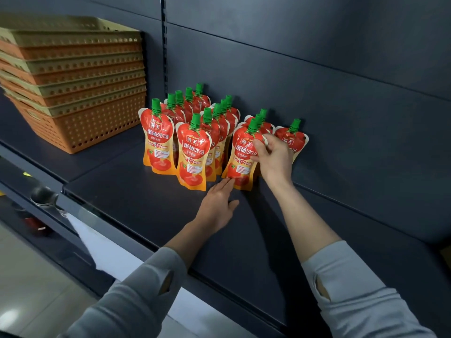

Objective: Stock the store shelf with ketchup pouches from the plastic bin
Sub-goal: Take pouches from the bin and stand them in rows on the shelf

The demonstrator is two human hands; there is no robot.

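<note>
Several red ketchup pouches with green caps stand upright in rows on the dark shelf (136, 206). My right hand (273, 158) grips the upper right edge of the front pouch (240, 158) of the third row. My left hand (217, 206) lies flat on the shelf, its straight fingertips touching the bottom of that same pouch. A single pouch (292, 137) stands behind my right hand, partly hidden by it. Two other front pouches (158, 142) (192, 154) stand to the left.
A stack of tan and orange perforated plastic bins (73, 79) sits at the left on the shelf. The shelf's back panel (317, 81) rises behind the pouches. Below the front edge are a white label strip (102, 247) and a lower shelf.
</note>
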